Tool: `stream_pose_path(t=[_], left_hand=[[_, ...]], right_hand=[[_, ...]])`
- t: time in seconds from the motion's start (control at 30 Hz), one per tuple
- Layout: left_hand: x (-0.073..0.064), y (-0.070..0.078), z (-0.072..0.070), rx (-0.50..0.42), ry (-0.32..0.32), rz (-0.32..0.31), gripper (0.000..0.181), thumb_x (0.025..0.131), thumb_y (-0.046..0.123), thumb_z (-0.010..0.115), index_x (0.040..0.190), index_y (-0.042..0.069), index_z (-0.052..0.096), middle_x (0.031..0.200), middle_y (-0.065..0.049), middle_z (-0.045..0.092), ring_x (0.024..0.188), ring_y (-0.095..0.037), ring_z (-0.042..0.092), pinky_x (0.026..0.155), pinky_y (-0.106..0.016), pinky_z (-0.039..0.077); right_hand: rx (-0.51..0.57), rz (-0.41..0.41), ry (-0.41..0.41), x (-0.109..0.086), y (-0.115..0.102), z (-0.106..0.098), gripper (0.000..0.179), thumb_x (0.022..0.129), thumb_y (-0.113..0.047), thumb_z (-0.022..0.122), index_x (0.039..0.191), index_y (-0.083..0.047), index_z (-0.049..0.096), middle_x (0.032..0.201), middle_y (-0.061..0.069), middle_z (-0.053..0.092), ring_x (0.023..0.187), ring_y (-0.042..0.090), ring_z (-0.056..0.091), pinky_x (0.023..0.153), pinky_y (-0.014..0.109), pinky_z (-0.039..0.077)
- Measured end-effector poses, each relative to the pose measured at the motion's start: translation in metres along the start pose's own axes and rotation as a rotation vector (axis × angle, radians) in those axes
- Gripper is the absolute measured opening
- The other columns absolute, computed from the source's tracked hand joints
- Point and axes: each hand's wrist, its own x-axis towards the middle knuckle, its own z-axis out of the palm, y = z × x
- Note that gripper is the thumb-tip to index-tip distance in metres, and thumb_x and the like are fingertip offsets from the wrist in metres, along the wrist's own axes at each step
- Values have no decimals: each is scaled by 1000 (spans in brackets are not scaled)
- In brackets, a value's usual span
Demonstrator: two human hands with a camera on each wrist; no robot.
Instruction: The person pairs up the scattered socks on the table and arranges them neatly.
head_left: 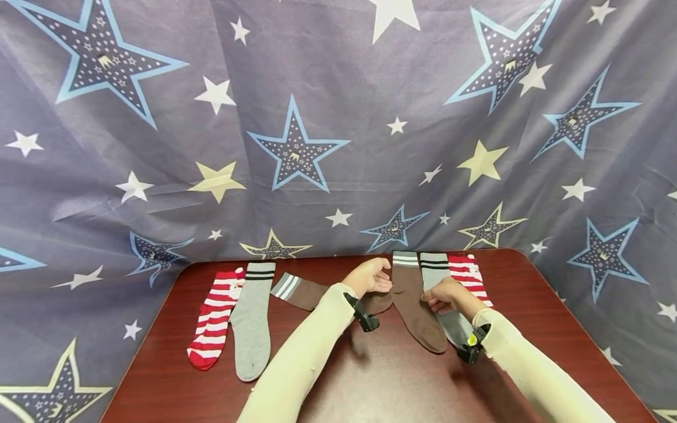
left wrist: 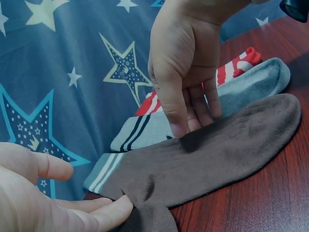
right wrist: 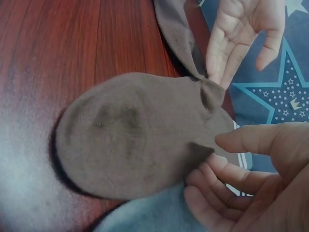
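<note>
Two brown socks with grey-and-white striped cuffs lie at the table's middle. The right-hand brown sock (head_left: 415,305) stretches lengthwise, toe toward me; the other brown sock (head_left: 304,294) lies crosswise, partly hidden by my left forearm. My left hand (head_left: 369,277) touches the socks where they meet, fingers fairly straight and thumb apart, as the left wrist view shows. My right hand (head_left: 448,295) pinches the right-hand brown sock's edge between thumb and fingers, raising a small fold (right wrist: 202,151). Under that hand lies a grey sock (head_left: 435,267) with black stripes.
A red-and-white striped sock (head_left: 468,276) is at the right, beside the grey one. On the left lie another striped sock (head_left: 211,323) and another grey sock (head_left: 252,329). All rest on a reddish-brown table (head_left: 370,376), with a star-patterned curtain (head_left: 338,76) behind.
</note>
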Motion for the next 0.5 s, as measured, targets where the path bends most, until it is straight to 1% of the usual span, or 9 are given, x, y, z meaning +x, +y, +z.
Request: stream_pose_path(t=[0.07, 0.13, 0.23, 0.3, 0.33, 0.4, 0.43, 0.47, 0.5], left_hand=[[-12, 2, 2, -12, -2, 1, 53, 89, 23, 54, 124, -17, 54, 122, -36, 61, 114, -41, 66, 95, -46, 58], [-19, 3, 3, -20, -7, -7, 52, 89, 22, 54, 124, -17, 55, 123, -37, 61, 114, -41, 66, 94, -46, 58], [-20, 2, 2, -14, -14, -14, 53, 89, 22, 55, 124, -18, 55, 125, -37, 61, 116, -43, 65, 96, -49, 58], [-21, 2, 2, -7, -10, -12, 54, 90, 22, 56, 126, -18, 54, 129, -37, 59, 119, -44, 63, 100, -50, 56], [-20, 2, 1, -12, -23, -15, 53, 89, 21, 59, 124, -19, 54, 127, -36, 60, 118, -44, 64, 100, -49, 56], [-21, 1, 1, -2, -25, -3, 51, 89, 20, 58, 125, -17, 55, 126, -34, 61, 117, -42, 64, 99, -47, 56], [-24, 2, 1, 12, -26, 10, 50, 88, 20, 57, 124, -15, 57, 124, -32, 63, 115, -41, 65, 97, -46, 57], [-29, 3, 1, 11, -29, 10, 50, 90, 20, 58, 125, -15, 56, 125, -31, 63, 117, -41, 64, 99, -46, 56], [-30, 4, 1, 26, -39, 17, 49, 88, 20, 57, 123, -13, 58, 123, -29, 64, 115, -39, 65, 96, -44, 57]], right_hand=[[-4, -1, 6, 0, 0, 1, 12, 85, -9, 74, 83, 0, 66, 67, 0, 67, 64, 13, 65, 67, 33, 61], [-9, -2, 12, 0, 0, 2, 11, 84, -8, 75, 82, 0, 67, 69, 1, 67, 67, 14, 66, 69, 34, 61], [-10, -16, 1, 0, 1, 3, 10, 84, -6, 74, 85, 3, 70, 73, 3, 67, 73, 17, 67, 73, 37, 61], [1, -26, -13, 0, 2, 3, 9, 85, -4, 73, 88, 4, 71, 75, 3, 67, 75, 18, 67, 76, 39, 61], [12, -33, -24, 0, 2, 3, 8, 85, -4, 72, 89, 3, 71, 76, 2, 68, 76, 18, 67, 76, 39, 61], [55, -42, -47, 1, 4, 2, 5, 87, -3, 71, 86, 1, 71, 74, 0, 68, 76, 16, 67, 76, 38, 60], [81, -43, -60, 2, 4, 2, 6, 87, -4, 70, 82, -1, 69, 72, -2, 67, 75, 15, 67, 76, 36, 59], [110, -48, -78, 2, 5, 1, 9, 89, -5, 69, 80, -4, 68, 71, -3, 67, 74, 14, 66, 75, 34, 58], [143, -49, -93, 3, 6, 0, 11, 90, -6, 68, 79, -7, 67, 69, -5, 66, 74, 12, 66, 75, 33, 57]])
